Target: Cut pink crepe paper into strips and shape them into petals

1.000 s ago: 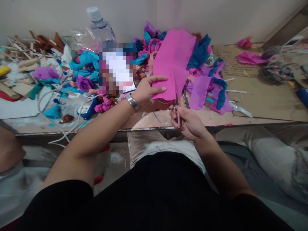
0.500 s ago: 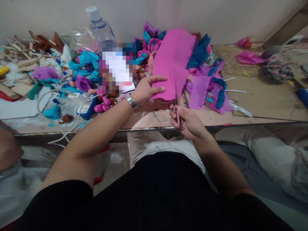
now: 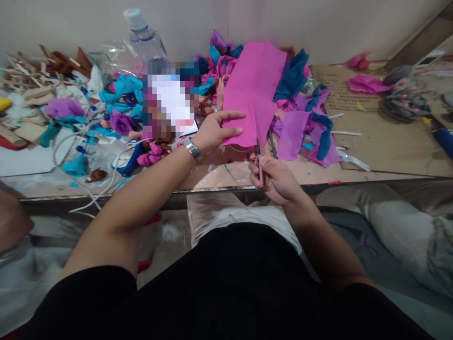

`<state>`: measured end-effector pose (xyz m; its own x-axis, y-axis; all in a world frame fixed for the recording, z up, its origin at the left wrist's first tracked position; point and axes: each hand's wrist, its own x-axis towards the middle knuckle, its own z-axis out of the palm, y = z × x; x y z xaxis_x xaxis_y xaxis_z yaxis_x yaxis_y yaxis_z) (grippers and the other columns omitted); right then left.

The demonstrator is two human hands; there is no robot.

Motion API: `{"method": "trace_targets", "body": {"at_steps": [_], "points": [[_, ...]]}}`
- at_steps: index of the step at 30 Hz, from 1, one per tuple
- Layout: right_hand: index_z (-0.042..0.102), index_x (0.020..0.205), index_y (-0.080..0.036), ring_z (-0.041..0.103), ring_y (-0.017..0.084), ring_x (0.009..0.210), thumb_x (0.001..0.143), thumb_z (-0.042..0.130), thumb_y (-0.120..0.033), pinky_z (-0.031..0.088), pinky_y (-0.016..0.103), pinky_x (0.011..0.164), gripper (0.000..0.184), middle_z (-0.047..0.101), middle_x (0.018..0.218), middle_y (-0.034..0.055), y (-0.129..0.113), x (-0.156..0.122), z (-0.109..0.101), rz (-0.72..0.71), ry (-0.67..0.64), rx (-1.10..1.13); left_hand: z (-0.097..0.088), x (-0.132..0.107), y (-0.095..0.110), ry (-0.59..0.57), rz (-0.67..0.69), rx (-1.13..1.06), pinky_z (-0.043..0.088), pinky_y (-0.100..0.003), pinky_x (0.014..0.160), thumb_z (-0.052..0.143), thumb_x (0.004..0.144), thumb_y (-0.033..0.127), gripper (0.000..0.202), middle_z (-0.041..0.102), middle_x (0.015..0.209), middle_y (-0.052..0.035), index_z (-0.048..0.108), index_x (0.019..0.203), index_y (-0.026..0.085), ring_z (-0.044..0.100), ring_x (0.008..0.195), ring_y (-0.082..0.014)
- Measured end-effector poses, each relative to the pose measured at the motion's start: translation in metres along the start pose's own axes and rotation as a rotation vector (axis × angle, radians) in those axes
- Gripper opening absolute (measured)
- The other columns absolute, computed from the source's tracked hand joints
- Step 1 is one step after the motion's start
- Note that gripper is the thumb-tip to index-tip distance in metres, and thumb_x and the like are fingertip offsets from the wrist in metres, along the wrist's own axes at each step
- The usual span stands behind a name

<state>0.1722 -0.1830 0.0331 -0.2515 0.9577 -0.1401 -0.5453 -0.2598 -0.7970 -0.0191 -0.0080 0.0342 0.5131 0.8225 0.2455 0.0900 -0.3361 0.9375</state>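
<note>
Pink sheet at the blades, left hand on the paper, right hand on the scissors

Bright pink paper sheet (image 3: 253, 78): long, creased, over the middle of the cluttered worktable (image 3: 219, 178), its far end upon a heap of coloured paper. Left hand (image 3: 216, 130) holds the near left part, thumb and index finger spread on top; remaining fingers hidden from me. Metal wristwatch (image 3: 191, 148) on that wrist.

Right hand (image 3: 276, 174) curled around pink-handled scissors (image 3: 261, 172), close above the table's front edge. Blades point away from the body and meet the sheet's near edge; how far apart they stand, I cannot tell.

Just right of the sheet: a lilac paper piece (image 3: 293, 134), then a dark teal strip (image 3: 324, 141) lying across more purple paper. White straw-like sticks poke out over a brown cardboard sheet (image 3: 392, 151), which bears rows of writing too small to read.

Left of the hands: a smartphone (image 3: 173, 101), screen lit but pixelated. Behind it a clear bottle (image 3: 148, 42), white cap on. Nearby a purple paper rose (image 3: 122, 122) and a looping white cable (image 3: 56, 151). Far left, a pile of wooden sticks (image 3: 26, 71).

Neighbours seated either side: a bent knee (image 3: 14, 219) at left, a pale trouser leg (image 3: 396, 215) at right.
</note>
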Motion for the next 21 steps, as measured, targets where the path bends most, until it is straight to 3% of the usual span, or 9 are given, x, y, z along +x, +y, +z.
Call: {"method": "trace_targets", "body": {"at_steps": [21], "points": [[0.064, 0.114, -0.018, 0.055, 0.008, 0.057, 0.096, 0.075, -0.041, 0.020, 0.018, 0.038, 0.031, 0.056, 0.083, -0.0025, -0.0024, 0.0006, 0.0003, 0.003, 0.008, 0.028, 0.0028, -0.0006, 0.0037, -0.037, -0.003, -0.010, 0.056, -0.052, 0.115, 0.090, 0.075, 0.036, 0.060, 0.074, 0.141, -0.0100, 0.075, 0.132, 0.021, 0.069, 0.129, -0.0310]]}}
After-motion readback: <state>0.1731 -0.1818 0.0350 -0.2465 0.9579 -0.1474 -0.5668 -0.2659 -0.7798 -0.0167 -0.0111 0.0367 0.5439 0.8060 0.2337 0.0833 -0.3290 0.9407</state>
